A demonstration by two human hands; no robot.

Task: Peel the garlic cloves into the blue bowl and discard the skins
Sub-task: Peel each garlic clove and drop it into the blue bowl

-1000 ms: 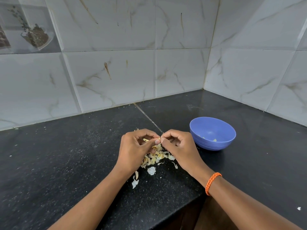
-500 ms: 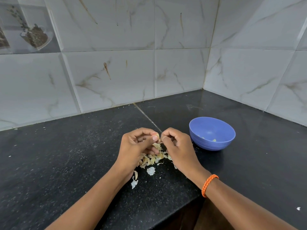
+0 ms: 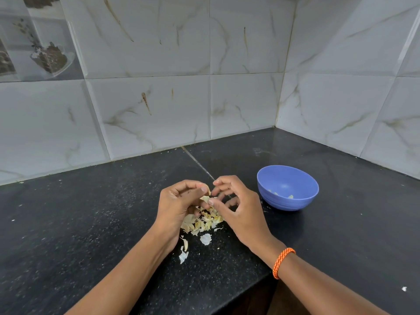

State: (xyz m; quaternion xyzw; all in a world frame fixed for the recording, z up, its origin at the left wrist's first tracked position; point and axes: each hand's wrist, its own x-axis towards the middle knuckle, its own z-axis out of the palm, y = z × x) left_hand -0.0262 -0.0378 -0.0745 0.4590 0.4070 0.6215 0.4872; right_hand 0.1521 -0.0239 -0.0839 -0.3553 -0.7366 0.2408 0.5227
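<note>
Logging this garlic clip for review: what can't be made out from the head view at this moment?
- The clove in the left hand: mostly covered by its fingers; how much skin is left is unclear.
- What the right hand pinches: too small to tell.
- Contents of the blue bowl: its near wall hides part of the bottom; only a few pale bits show.
- The skin pile: partly under both hands.

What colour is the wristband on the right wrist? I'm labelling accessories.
Orange, a braided band on the right wrist, seen clearly in the head view.
</note>
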